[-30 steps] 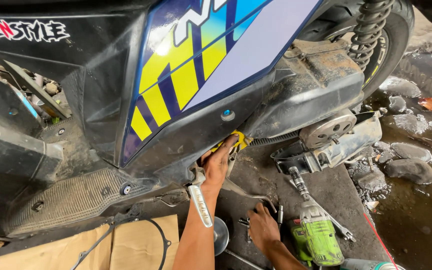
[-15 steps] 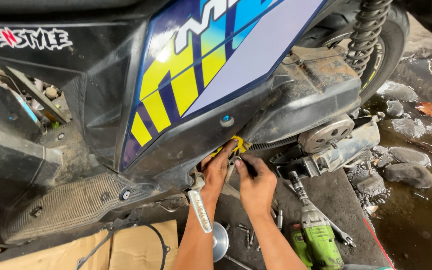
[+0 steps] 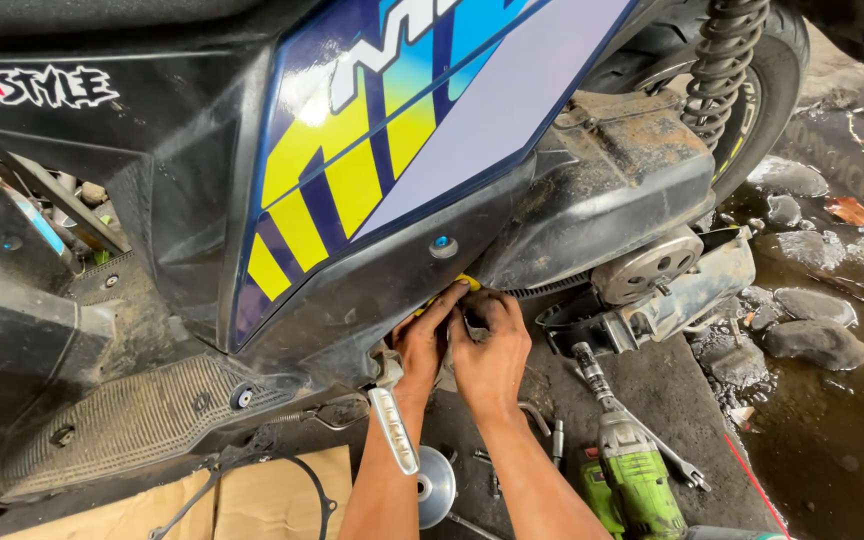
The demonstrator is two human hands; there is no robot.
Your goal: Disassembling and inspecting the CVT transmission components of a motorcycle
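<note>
Under the scooter's side panel (image 3: 402, 150), both hands press together at a yellow part (image 3: 465, 283) tucked behind the panel's lower edge. Left hand (image 3: 422, 345) reaches up, fingers extended and close together, tips touching the yellow part. Right hand (image 3: 489, 350) sits just beside it, touching, fingers curled inward; cannot tell what they clamp. Forearms rise from the bottom edge. On the dark mat (image 3: 672, 390) lie a green power tool (image 3: 637, 480), a wrench (image 3: 677, 460) and a round metal disc (image 3: 437, 485). Cardboard (image 3: 272, 495) lies at lower left.

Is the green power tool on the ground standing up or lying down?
Lying down: the green power tool rests flat on the dark mat.
</note>
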